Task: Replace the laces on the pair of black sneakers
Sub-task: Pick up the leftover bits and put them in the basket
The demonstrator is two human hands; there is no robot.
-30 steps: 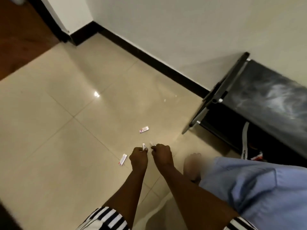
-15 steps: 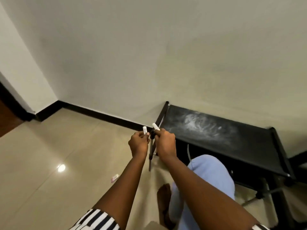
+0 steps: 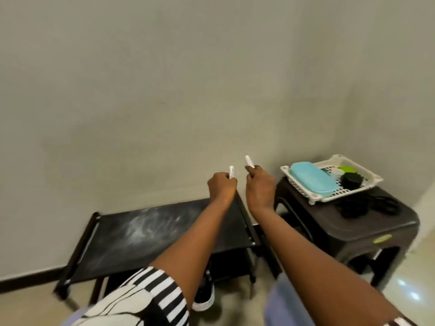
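Each grip is closed around something small and white. In the left hand (image 3: 221,187) a thin white strip (image 3: 231,172) with faint print is pinched and stands upright above the curled fingers. In the right hand (image 3: 260,188) a white rounded tip (image 3: 249,161) is pinched between thumb and forefinger, slanting up and away from the left grip. What these pieces are cannot be told with certainty; no cord is seen running between them.

One black sneaker (image 3: 204,295) with a white sole is seen well below both grips, on the floor under the black rack (image 3: 131,234), largely hidden by the left forearm. The second sneaker is not in view.

A lace is judged to be light, limp and easily tangled, so it is best taken near its stiff tip, where it can be steered through an eyelet. The sneaker is judged light, with a soft upper and a firmer sole; it would be steadied by the heel or sole while the upper is threaded.

Right of the right grip, a white perforated tray (image 3: 315,196) rests on a dark plastic stool (image 3: 367,234). In it lie a pale blue lidded box (image 3: 313,178), a black round object (image 3: 351,180) and something green (image 3: 348,169). Beside the tray, dark cord-like items (image 3: 367,205) lie on the stool top; whether these are laces cannot be told
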